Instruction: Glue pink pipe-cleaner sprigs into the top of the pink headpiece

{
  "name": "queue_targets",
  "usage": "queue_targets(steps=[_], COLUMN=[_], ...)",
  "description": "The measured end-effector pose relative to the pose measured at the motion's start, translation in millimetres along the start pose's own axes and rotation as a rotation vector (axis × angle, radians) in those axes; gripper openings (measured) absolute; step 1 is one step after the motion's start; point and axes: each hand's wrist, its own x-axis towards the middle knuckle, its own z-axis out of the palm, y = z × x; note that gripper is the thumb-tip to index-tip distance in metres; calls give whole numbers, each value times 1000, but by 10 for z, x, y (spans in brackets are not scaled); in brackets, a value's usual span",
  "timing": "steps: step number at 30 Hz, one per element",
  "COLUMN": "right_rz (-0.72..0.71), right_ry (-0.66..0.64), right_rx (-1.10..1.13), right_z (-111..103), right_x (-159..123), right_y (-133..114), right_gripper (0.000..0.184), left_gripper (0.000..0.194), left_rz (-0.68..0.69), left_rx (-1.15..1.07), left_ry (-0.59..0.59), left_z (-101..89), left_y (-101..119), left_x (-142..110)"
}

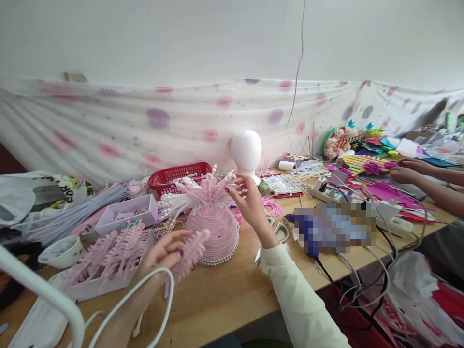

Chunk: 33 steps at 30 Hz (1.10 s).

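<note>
A pink dome-shaped headpiece [213,232] of wound fuzzy cord stands on the table, with pearls along its lower rim and pink plumes and pearl sprays at its top. My left hand [165,251] is closed on a fuzzy pink feather-shaped piece [192,251], held in front of the dome's left side. At the top right of the headpiece, the curled fingers of my right hand [250,198] grip the edge of the plumes; their tips are partly hidden. Several similar pink feather pieces [119,251] lie in a white box by my left forearm.
A white foam head [246,152] and a red basket [181,176] stand behind. Scissors [281,232] lie right of my forearm. A glue gun [304,237], power strips [393,224] and cables crowd the right. A white tube [43,290] crosses the lower left. Another person's hands [406,171] work at far right.
</note>
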Motion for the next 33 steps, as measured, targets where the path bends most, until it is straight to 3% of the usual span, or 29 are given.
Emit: queue_targets(steps=[2, 5, 9, 14, 25, 29, 33], right_rz=[-47, -74, -73, -61, -64, -107, -172], right_ry=[-43, -31, -17, -31, 21, 183, 467], right_rx=[-19, -38, -21, 36, 147, 43, 9], right_z=[45, 99, 163, 200, 223, 132, -28], right_x=[105, 182, 206, 215, 141, 116, -106], right_y=[45, 41, 12, 31, 97, 90, -79], right_gripper=[43, 43, 38, 37, 26, 21, 15], left_gripper=[47, 57, 63, 66, 62, 60, 60], left_rz=[8, 37, 84, 76, 22, -66, -162], left_rx=[149, 394, 557, 623, 514, 326, -19], left_ry=[-180, -296, -348, -345, -339, -259, -177], left_z=[104, 157, 201, 236, 253, 238, 241], left_y=[26, 143, 260, 195, 136, 150, 163], left_x=[14, 94, 214, 270, 286, 273, 179])
